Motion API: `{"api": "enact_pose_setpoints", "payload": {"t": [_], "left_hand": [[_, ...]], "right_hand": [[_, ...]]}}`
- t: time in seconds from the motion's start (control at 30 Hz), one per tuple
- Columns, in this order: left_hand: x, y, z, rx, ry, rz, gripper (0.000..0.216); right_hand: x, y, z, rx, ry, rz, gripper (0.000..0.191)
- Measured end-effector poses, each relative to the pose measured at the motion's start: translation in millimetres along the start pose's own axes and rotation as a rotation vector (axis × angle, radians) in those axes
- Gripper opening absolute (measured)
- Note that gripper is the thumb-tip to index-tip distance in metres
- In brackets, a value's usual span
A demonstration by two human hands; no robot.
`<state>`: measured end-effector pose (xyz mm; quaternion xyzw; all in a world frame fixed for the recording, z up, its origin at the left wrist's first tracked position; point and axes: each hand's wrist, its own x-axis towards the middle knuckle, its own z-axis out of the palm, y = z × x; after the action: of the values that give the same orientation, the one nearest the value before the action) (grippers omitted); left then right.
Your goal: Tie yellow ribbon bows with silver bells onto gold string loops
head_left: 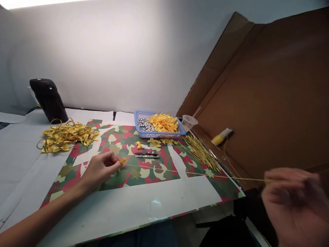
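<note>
Between the thumb and fingers of my left hand [104,168] is pinched a small yellow ribbon bow [123,160], held just above the camouflage-patterned sheet. A thin yellow thread [205,174] runs taut from the bow to my right hand [295,202], which is raised past the table's right edge and grips the thread; that hand is somewhat blurred. Thread snips [147,155] with red and silver blades lie beyond my left hand. Near them rest a loose yellow bow [139,145] and a few more yellow bows [154,142].
A blue basket [161,135] holds yellow bows and silver beads, with a clear plastic cup [189,121] beside it. Gold cords [203,152] lie at right. Finished-looking looped bows [66,135] are heaped left, before a black device [48,99]. A thread spool [222,136] lies by the cardboard [277,96].
</note>
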<state>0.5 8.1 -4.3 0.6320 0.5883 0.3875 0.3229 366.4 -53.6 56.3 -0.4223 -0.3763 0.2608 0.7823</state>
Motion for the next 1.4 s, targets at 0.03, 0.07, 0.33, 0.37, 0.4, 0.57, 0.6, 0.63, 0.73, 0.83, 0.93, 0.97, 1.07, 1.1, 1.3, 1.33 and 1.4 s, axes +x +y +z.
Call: {"api": "enact_pose_setpoints", "payload": {"t": [0.03,0.07,0.33,0.37,0.4,0.57,0.6,0.63,0.73,0.83,0.93,0.97,1.07,1.1,1.3,1.33,1.4], "left_hand": [[0,1,-1,0.023,0.002,-0.008,0.025],[1,1,-2,0.045,0.004,-0.014,0.026],[7,-8,-4,0.21,0.01,0.056,0.03],[8,-10,-4,0.22,0.009,0.067,0.03],[9,-12,-4,0.227,0.005,0.075,0.029],[9,-13,-4,0.27,0.002,0.073,0.033],[9,-13,-5,0.275,0.011,0.073,0.034],[9,-13,-5,0.277,0.021,0.075,0.035],[7,-10,-4,0.261,0.04,0.098,0.034],[5,-7,-2,0.24,0.07,0.15,0.029],[3,-6,0,0.232,0.083,0.213,0.026],[4,-7,0,0.235,0.074,0.228,0.025],[5,-11,-1,0.257,0.04,0.242,0.025],[6,-12,-2,0.264,0.03,0.238,0.025],[6,-13,-3,0.245,-0.013,0.221,0.028],[5,-13,-3,0.242,-0.019,0.22,0.028],[5,-13,-3,0.239,-0.023,0.218,0.028]], "right_hand": [[5,4,8,0.092,0.044,0.083,0.039],[10,8,14,0.141,0.095,0.122,0.042],[15,53,22,-0.198,-0.17,0.263,0.032],[13,58,23,-0.274,-0.278,0.318,0.034],[12,63,25,-0.358,-0.393,0.374,0.037],[12,93,31,-0.584,-0.651,0.504,0.049],[12,99,31,-0.613,-0.666,0.505,0.049],[13,104,31,-0.651,-0.685,0.505,0.049],[17,113,31,-0.796,-0.726,0.467,0.043],[27,113,35,-0.987,-0.703,0.345,0.025],[46,111,45,-1.211,-0.659,0.2,0.011],[53,110,49,-1.288,-0.667,0.164,0.01],[71,109,60,-1.512,-0.756,0.114,0.01],[75,110,63,-1.578,-0.799,0.116,0.012],[86,114,74,-1.807,-0.986,0.121,0.02],[87,113,74,-1.82,-0.997,0.11,0.02],[90,111,74,-1.829,-1.011,0.082,0.02]]}}
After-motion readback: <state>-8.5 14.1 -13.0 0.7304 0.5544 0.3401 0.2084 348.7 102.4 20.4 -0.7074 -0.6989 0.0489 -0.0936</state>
